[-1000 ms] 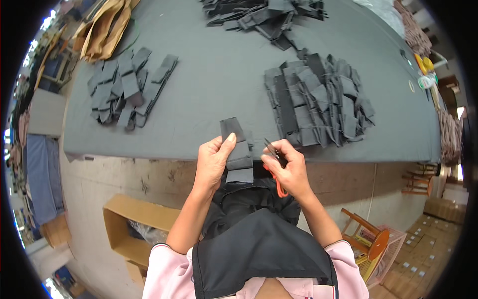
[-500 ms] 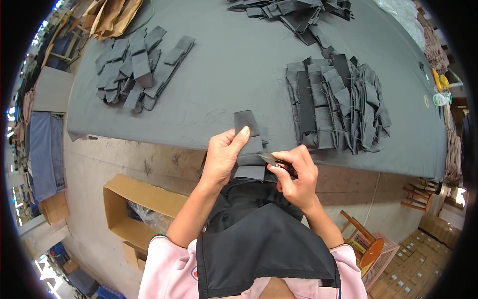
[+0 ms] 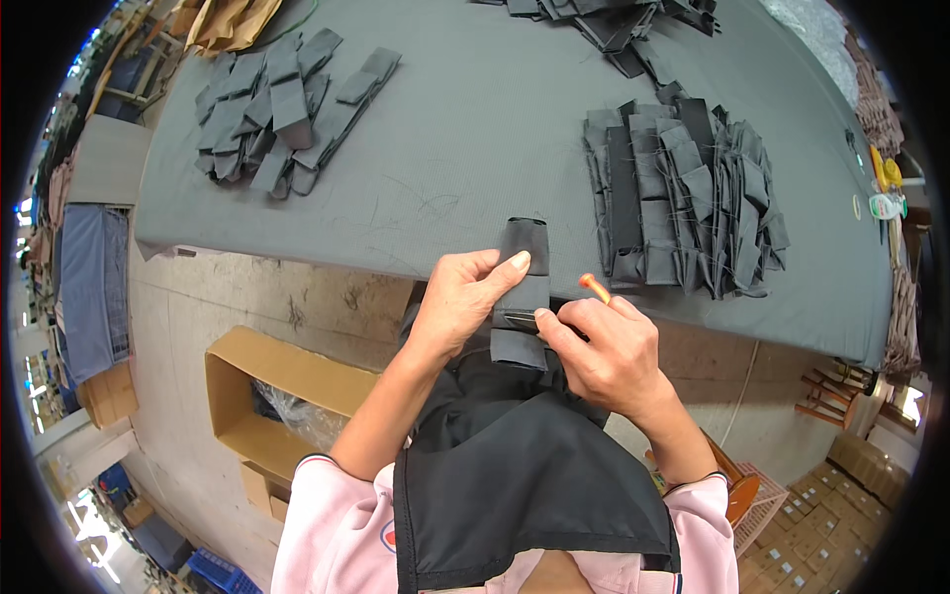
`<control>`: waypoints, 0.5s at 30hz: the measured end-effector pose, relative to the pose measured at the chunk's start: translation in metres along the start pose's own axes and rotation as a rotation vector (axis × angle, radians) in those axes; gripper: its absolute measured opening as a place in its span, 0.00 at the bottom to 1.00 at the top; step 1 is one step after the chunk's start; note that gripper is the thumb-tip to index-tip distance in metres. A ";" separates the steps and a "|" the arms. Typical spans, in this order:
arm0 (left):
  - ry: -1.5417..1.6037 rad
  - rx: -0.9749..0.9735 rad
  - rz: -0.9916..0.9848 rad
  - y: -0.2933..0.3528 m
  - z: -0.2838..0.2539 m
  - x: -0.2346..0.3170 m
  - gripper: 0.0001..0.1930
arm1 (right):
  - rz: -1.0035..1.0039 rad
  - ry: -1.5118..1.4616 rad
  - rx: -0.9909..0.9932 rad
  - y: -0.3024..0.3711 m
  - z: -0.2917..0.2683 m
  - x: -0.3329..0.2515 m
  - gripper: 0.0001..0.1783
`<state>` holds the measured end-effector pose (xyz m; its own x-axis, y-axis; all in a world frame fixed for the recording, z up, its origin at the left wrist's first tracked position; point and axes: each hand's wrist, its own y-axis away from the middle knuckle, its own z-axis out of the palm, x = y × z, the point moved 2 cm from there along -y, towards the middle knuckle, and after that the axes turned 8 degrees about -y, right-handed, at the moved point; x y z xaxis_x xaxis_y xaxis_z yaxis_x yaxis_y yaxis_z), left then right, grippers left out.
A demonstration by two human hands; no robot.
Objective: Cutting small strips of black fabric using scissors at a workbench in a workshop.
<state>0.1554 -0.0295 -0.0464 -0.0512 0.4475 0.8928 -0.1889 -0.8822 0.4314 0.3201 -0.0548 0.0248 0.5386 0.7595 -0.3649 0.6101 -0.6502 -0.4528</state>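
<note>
My left hand (image 3: 460, 302) pinches a dark grey folded fabric strip (image 3: 522, 287) between thumb and fingers, near the strip's upper part. The strip stands out past the table's front edge, its lower end over my black apron (image 3: 534, 475). My right hand (image 3: 609, 351) is closed around small thread snips (image 3: 522, 319); their narrow metal tip lies against the strip's lower half. An orange end of the tool sticks up behind my fingers, and most of its handle is hidden in my palm.
A grey cloth covers the table (image 3: 445, 129). Piles of similar strips lie at left (image 3: 282, 119), at right (image 3: 683, 198) and at the far edge (image 3: 614, 25). Below the table, an open cardboard box (image 3: 287, 366) stands at left; a wooden stool (image 3: 737, 495) is at right.
Both hands and the strip have shifted right. My right hand has turned, so the snips' orange end now points up and their tip lies flatter across the strip.
</note>
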 end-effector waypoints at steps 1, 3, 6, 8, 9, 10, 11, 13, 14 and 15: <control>0.001 0.002 -0.001 0.000 0.000 0.000 0.16 | -0.001 -0.002 -0.001 0.000 -0.001 0.000 0.10; 0.002 -0.019 -0.031 0.002 0.002 0.003 0.17 | 0.048 -0.123 -0.081 0.001 0.000 0.002 0.11; 0.095 -0.009 -0.068 0.006 0.009 0.013 0.17 | 0.201 -0.436 0.012 0.002 0.006 0.007 0.14; 0.052 -0.025 -0.050 0.005 0.006 0.007 0.17 | 0.454 -0.821 0.100 0.009 0.005 0.009 0.14; 0.009 -0.040 -0.033 0.005 0.005 0.005 0.17 | 0.710 -1.204 0.192 0.014 0.007 0.012 0.15; 0.011 -0.040 -0.036 0.005 0.006 0.005 0.17 | 0.796 -1.225 0.287 0.009 0.003 0.009 0.13; 0.042 -0.031 -0.051 0.005 0.008 0.007 0.17 | 0.799 -1.225 0.285 0.010 0.002 0.009 0.13; 0.073 -0.021 -0.069 0.003 0.007 0.005 0.17 | 0.561 -0.573 0.116 0.012 -0.004 0.007 0.11; 0.057 -0.021 -0.069 0.002 0.004 0.002 0.17 | 0.520 -0.472 0.068 0.013 -0.005 0.004 0.12; 0.040 -0.023 -0.068 0.002 0.003 0.000 0.18 | 0.520 -0.472 0.067 0.013 -0.006 0.001 0.12</control>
<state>0.1583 -0.0320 -0.0444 -0.0763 0.5121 0.8555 -0.2152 -0.8462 0.4874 0.3320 -0.0623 0.0236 0.4315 0.2887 -0.8547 0.2968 -0.9401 -0.1677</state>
